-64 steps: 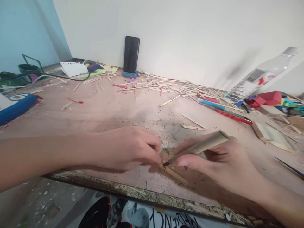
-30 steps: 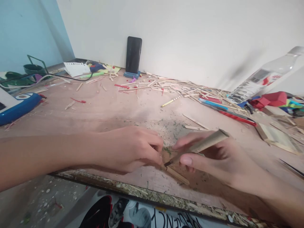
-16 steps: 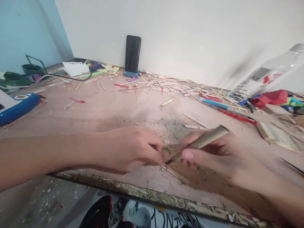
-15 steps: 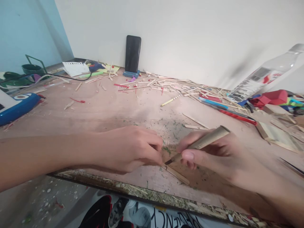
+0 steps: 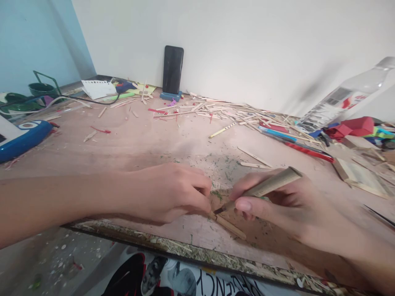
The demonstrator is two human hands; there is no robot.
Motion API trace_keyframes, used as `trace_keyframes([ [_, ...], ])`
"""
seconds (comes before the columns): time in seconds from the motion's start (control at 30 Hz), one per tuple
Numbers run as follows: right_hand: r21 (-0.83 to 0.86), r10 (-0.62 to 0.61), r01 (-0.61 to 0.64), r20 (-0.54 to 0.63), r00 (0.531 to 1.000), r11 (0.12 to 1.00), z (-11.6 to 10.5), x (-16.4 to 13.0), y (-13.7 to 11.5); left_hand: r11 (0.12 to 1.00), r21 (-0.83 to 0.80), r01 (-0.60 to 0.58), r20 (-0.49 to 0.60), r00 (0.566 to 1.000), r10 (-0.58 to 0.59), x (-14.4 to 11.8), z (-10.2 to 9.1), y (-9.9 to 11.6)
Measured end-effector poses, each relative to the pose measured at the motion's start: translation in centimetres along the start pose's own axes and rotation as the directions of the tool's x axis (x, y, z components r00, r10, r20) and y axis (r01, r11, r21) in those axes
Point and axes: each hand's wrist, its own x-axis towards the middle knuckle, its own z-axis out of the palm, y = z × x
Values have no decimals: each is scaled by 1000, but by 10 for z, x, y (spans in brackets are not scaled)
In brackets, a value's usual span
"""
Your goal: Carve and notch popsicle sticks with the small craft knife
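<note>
A flat wooden craft stick [image 5: 231, 228] lies on the tabletop near the front edge, with a dark mark across it close to its left end. My left hand [image 5: 182, 193] is closed on that end, its fingertips pressed down on the stick. In my right hand [image 5: 274, 201] is a wooden-handled carving knife [image 5: 262, 187], held like a pen and tilted up to the right. The knife's short dark tip points at the stick just beside my left fingertips; whether it touches cannot be made out. Green shavings [image 5: 217, 194] are scattered behind the tip.
Behind stand a phone [image 5: 173, 70] in a blue stand and a heap of wood strips [image 5: 222, 110]. At right are a bottle [image 5: 345, 98], a red cutter [image 5: 308, 152] and a wood block [image 5: 361, 176]. A blue-and-white object [image 5: 24, 139] sits at left.
The right hand and knife have tilted very slightly, the handle's top end shifting a little to the right and down. My left hand and the stick look unmoved.
</note>
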Motion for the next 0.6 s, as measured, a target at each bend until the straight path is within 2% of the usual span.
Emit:
trace_keyframes([
  [0.6, -16, 20, -20, 9, 1000, 1000, 1, -3, -5, 1000, -4, 5, 3, 1000, -5, 0, -1, 0],
])
